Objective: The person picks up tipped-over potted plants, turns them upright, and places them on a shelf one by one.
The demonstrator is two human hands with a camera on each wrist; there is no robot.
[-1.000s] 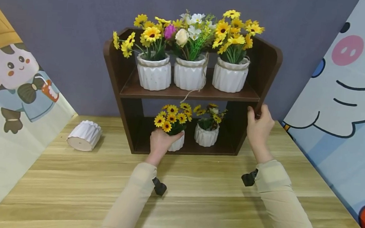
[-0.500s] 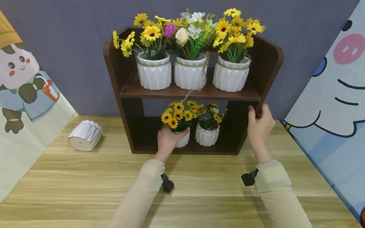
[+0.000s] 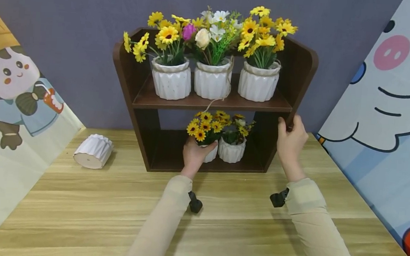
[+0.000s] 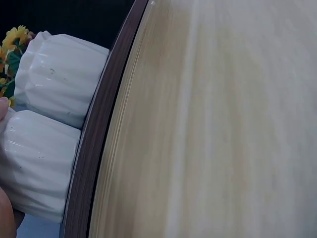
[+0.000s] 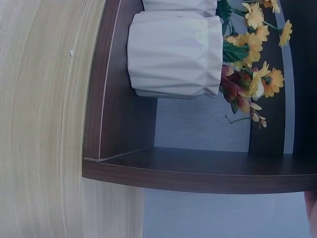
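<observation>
My left hand [image 3: 194,156] grips a small white fluted flowerpot [image 3: 211,154] of yellow sunflowers on the lower level of a dark brown shelf [image 3: 207,170]. In the left wrist view, fingertips show at the left edge, around the held pot [image 4: 37,161]. Close against it on its right stands another white pot [image 3: 232,152] with yellow and pale flowers; the right wrist view shows this pot [image 5: 173,54] standing upright on the lower board. My right hand [image 3: 291,144] holds the shelf's right side panel, its thumb on the front edge and the other fingers mostly hidden behind.
Three larger white pots of flowers, left [image 3: 171,80], middle [image 3: 212,80] and right [image 3: 258,83], stand on the upper level. A loose twine end hangs from the middle one. A white fluted pot [image 3: 94,151] lies on its side on the wooden table [image 3: 237,225], left of the shelf.
My left hand has shifted the sunflower pot rightward and slightly deeper into the lower level, up beside the other pot. My right hand has stayed on the side panel.
</observation>
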